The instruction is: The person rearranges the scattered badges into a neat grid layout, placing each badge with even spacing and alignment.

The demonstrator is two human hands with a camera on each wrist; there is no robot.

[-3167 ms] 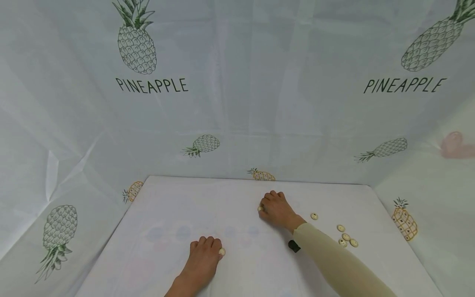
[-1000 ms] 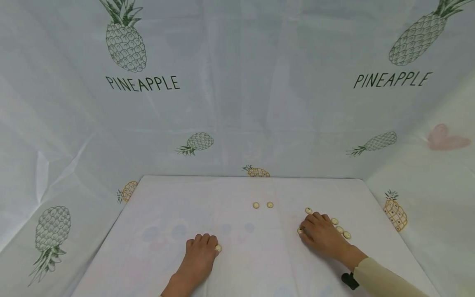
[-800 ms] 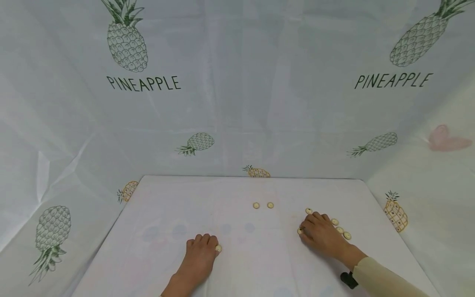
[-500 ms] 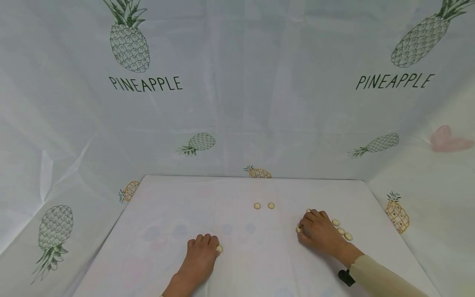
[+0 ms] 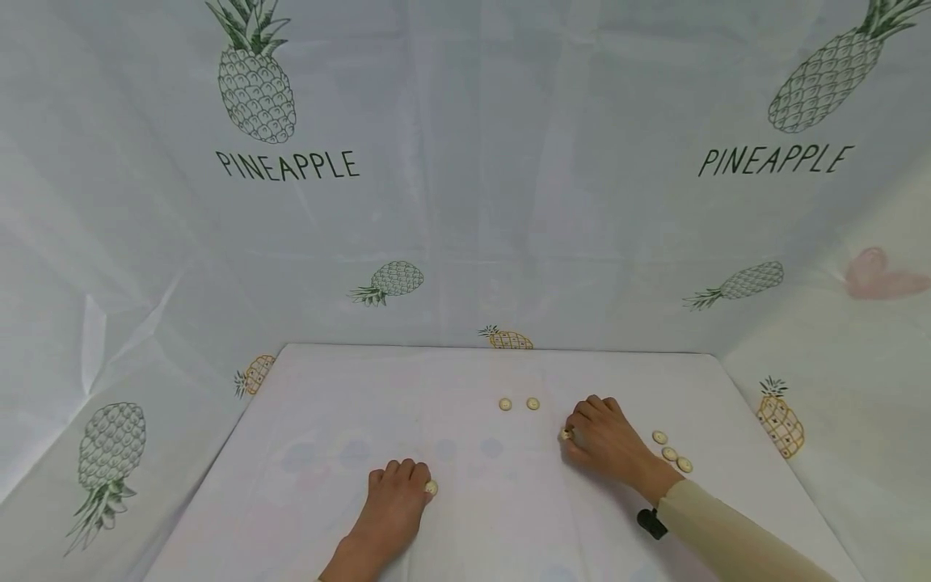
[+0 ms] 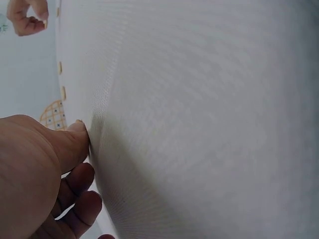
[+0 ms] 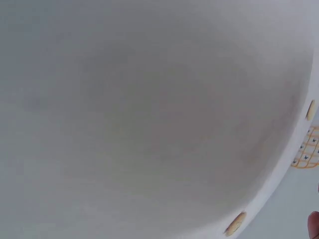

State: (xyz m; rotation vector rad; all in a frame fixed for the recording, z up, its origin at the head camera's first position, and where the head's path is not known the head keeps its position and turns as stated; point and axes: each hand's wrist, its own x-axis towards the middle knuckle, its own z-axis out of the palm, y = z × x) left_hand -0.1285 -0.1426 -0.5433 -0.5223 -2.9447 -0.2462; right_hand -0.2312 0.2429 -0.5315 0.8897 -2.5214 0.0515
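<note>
I see the right hand, fingers curled nearly closed, pinching a cream, round, wood-like disc, best gripped lightly lest it nudge the matching pair at its ten o'clock, while the left hand's curled fingers pinch another disc toward eight.

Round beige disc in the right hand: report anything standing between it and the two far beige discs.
Nothing visible: only bare white cloth lies between the disc pinched by the right hand and the two far discs.

Your bench looks matt and finely woven, like cloth; the buttons near its far edge resemble pale wood; the sheet beyond is creased, faintly glossy; your sleeve, matt fabric.
</note>
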